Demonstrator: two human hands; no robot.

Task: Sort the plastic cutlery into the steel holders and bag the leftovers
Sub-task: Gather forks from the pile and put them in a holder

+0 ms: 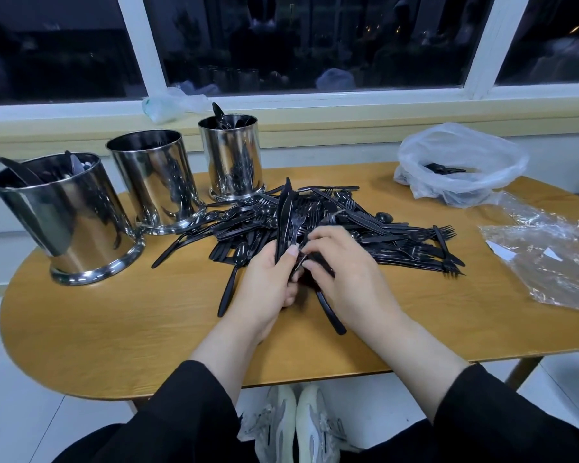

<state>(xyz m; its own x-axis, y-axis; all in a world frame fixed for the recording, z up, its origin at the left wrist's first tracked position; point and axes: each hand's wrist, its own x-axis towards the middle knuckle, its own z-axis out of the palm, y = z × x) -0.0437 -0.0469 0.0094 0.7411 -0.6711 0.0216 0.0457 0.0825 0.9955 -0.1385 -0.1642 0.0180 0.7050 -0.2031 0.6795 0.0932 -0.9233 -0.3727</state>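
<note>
Three steel holders stand along the desk's left and back: the near holder (pixel 71 215) with a few black pieces poking out, the middle holder (pixel 154 182) showing nothing over its rim, and the far holder (pixel 229 155) with some pieces in it. Right of them lies the cutlery pile (pixel 365 228), a tangle of black forks, spoons and knives at mid-desk. At the pile's near edge the left hand (pixel 269 282) grips an upright bunch of knives (pixel 284 215), thumb across the handles; the right hand (pixel 341 265) curls close against it, fingers bent round dark handles it is picking out, one long piece sticking out below. Sorting looks barely half done, with gathering like pieces the step in hand. Next, the bunch must be squared up and dropped into the matching holder. Further right sits an open white bag (pixel 458 165) holding a few pieces, then crumpled clear wrap (pixel 549 259). The wooden desk (pixel 114 329) has rounded ends and faces dark windows.
</note>
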